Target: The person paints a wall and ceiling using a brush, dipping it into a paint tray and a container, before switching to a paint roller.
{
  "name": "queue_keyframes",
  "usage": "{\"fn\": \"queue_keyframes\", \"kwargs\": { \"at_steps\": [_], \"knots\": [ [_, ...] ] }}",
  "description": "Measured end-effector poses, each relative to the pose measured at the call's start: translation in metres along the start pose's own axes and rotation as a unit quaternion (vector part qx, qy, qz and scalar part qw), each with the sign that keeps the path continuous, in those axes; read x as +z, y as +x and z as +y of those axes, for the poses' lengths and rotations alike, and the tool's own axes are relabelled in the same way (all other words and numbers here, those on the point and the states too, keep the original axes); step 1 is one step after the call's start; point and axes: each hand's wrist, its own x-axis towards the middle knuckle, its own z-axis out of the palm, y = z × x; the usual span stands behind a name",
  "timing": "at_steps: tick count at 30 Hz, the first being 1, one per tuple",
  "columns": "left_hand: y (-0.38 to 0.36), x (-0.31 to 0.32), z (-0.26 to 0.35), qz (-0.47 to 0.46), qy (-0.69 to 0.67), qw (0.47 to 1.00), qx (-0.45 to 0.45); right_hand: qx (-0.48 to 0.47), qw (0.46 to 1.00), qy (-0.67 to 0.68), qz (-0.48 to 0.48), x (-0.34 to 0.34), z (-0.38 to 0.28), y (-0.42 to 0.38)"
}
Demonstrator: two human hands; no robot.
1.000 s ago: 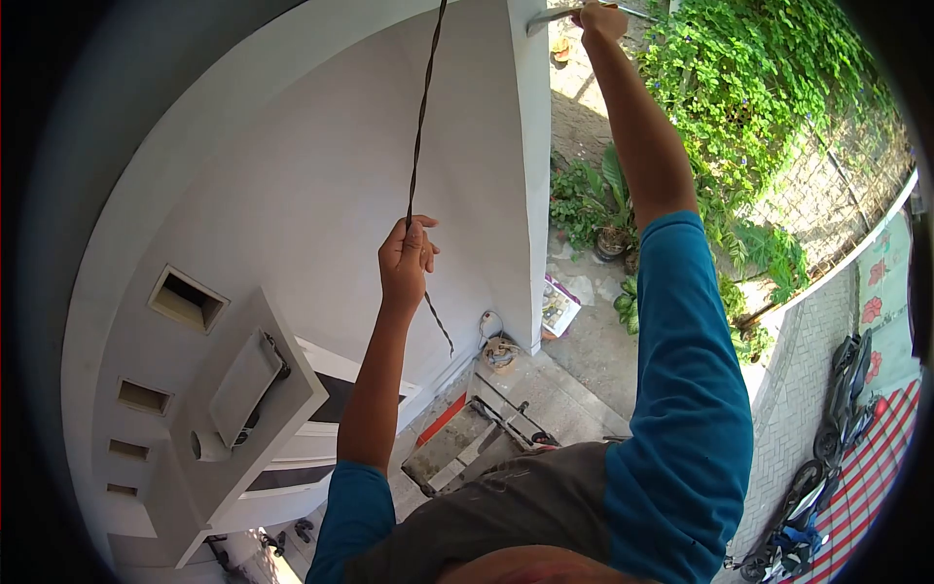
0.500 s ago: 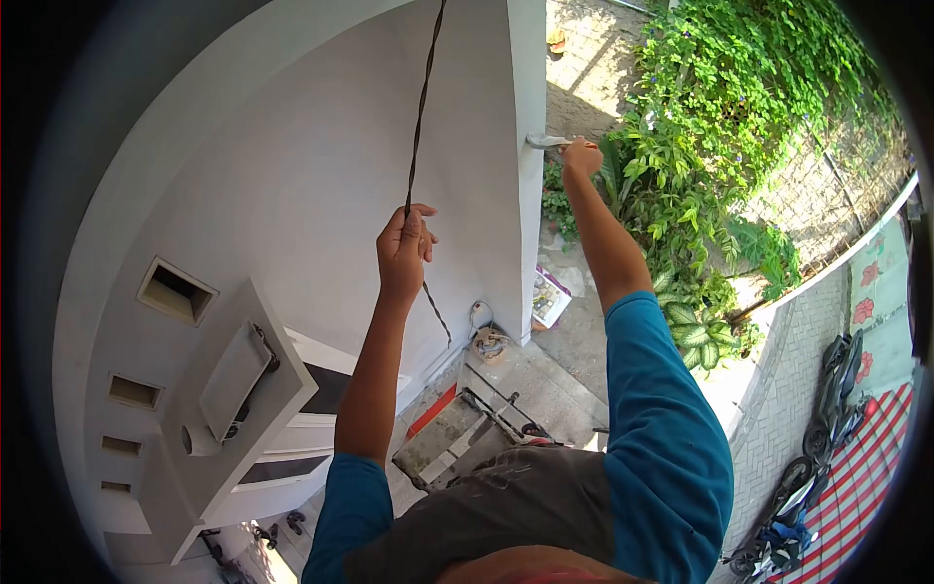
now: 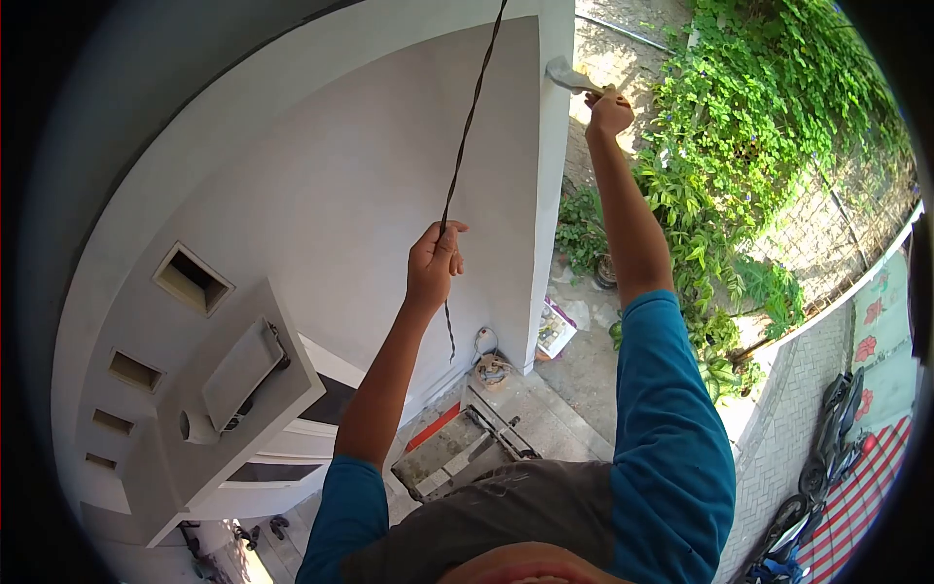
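My left hand [image 3: 436, 261] is closed around a dark twisted cable [image 3: 469, 122] that hangs from above, its loose end dangling below the fist. With the arm stretched up, my right hand [image 3: 611, 112] grips the handle of a brush-like tool [image 3: 569, 76]. The tool's pale, wide head lies against the outer edge of the white wall [image 3: 556, 117]. Whether its head is bristle or blade is too small to tell.
Green plants [image 3: 749, 117] grow at the right. Below stand a bucket [image 3: 491, 368], a tile-cutter-like frame [image 3: 457, 453] and a box [image 3: 555, 331]. A shelf [image 3: 233, 409] juts out at the left. Motorbikes [image 3: 827, 428] are at the lower right.
My right hand has moved up with the tool, whose head is now higher along the wall edge. The view has shifted, and my left hand still holds the cable.
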Motion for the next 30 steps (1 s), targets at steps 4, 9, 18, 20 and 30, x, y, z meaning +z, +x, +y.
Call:
{"fn": "queue_keyframes", "kwargs": {
  "at_steps": [4,9,18,20,30],
  "knots": [
    [-0.009,0.008,-0.008,-0.023,-0.029,0.999,0.014,0.098,0.991,-0.057,0.074,-0.081,0.024,-0.040],
    [-0.018,0.012,0.000,-0.002,-0.029,0.999,0.031,0.119,0.988,-0.050,0.088,-0.105,0.004,-0.055],
    [-0.032,-0.009,0.033,0.085,-0.012,0.993,0.083,-0.217,0.949,-0.040,-0.227,0.057,-0.135,-0.001],
    [-0.034,-0.015,0.038,0.092,-0.015,0.992,0.084,-0.307,0.917,-0.139,-0.214,0.090,-0.154,0.007],
    [-0.065,-0.012,0.100,0.084,-0.021,0.985,0.151,-0.444,0.800,-0.151,-0.375,0.131,-0.146,-0.111]
  ]
}}
